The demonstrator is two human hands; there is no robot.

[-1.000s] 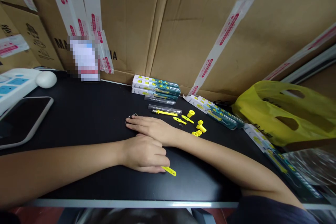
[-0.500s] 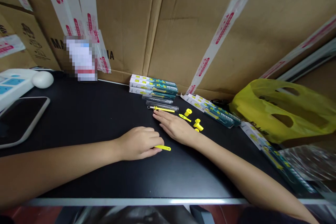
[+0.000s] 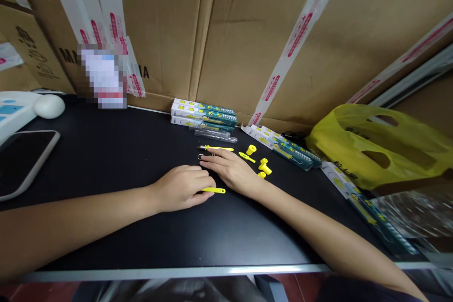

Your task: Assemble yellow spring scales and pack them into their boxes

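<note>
Yellow stick, one of them, sits in the left hand just above the black table or on it; I cannot tell which. Its long axis runs nearly level from left to right, with the holed end pointing right and the other end hidden inside the hand. The left hand is curled around it, thumb underneath, gripping it.

One right hand reaches in palm down, fingers stretched out to the left. One small metal hook shows at its fingertips; whether they pinch it, I cannot tell.

Just beyond those fingers lies one metal-tipped rod, its yellow shaft also running left to right and its tip pointing left. Two clear tubes lie side by side behind it. Right of the rod are one slotted yellow piece, one yellow cap and a few more yellow parts, too bunched to count surely.

At the back, at least two printed boxes are stacked; two more boxes overlap to their right, and one single box lies near one yellow bag. One phone lies at the far left.
</note>
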